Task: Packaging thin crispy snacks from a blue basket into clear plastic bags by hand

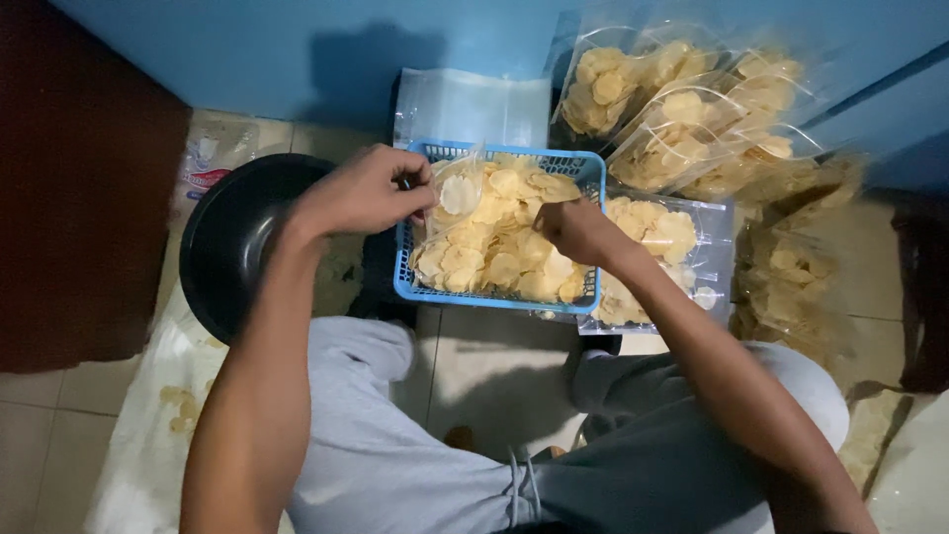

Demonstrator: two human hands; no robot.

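Filling a clear plastic bag (pixel 450 193) from the blue basket (pixel 494 295) of pale round chips (pixel 499 247): the left hand (pixel 366 191) has its grip pinched on the bag's mouth at the basket's left rim, while the right hand (pixel 573 229) is curled down into the chips. I'd say hold that mouth wide and low over the basket, and scoop loosely so nothing cracks. Sealed bags (pixel 682 119) are stacked by the blue wall.

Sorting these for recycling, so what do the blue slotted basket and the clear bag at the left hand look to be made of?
The blue slotted basket looks like moulded plastic: uniform colour, thin ribbed walls. The clear bag held by the left hand appears to be thin glossy plastic film: transparent, crinkled, catching light.
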